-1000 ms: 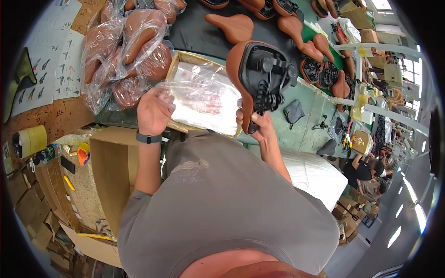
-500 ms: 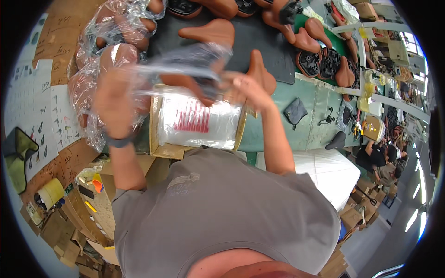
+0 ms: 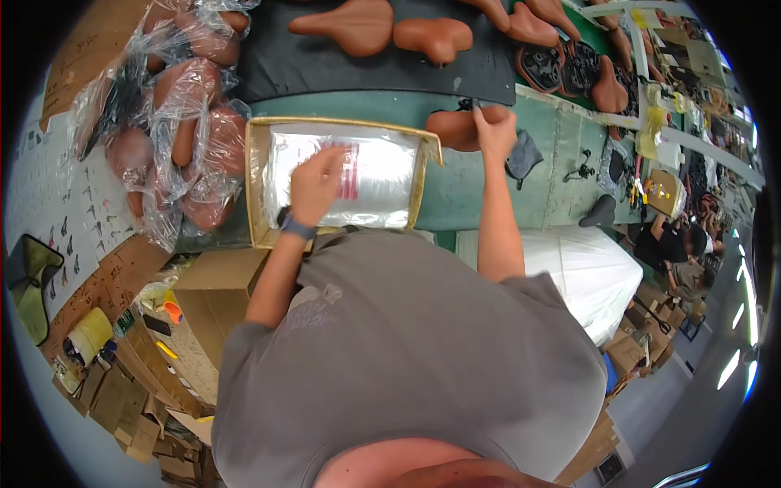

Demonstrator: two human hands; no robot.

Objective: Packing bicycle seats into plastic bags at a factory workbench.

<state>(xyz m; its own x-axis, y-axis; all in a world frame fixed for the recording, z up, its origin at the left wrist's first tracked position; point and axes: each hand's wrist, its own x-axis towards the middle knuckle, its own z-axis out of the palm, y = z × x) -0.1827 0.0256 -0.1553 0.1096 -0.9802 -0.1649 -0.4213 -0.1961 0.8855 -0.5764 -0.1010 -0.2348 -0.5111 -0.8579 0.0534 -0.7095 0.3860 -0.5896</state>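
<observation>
My left hand point(image 3: 316, 184) rests on a stack of clear plastic bags point(image 3: 382, 175) that lies in a shallow cardboard tray point(image 3: 259, 191) on the green bench. Its fingers pinch at the top bag. My right hand point(image 3: 495, 132) reaches further out and grips a brown bicycle saddle point(image 3: 452, 128) lying on the bench just right of the tray. Several more bare brown saddles point(image 3: 358, 24) lie on a black mat point(image 3: 325, 69) behind the tray.
A heap of saddles wrapped in clear bags point(image 3: 175, 130) lies left of the tray. Cardboard boxes point(image 3: 203, 301) stand below the bench at my left. A white sack point(image 3: 586, 272) sits to my right. Small black parts point(image 3: 529, 154) lie on the bench, and other people work at the far right.
A second ago my right hand held a saddle upright and my left a plastic bag, both raised. Now the saddle lies on the bench and my left hand is down on the bag stack.
</observation>
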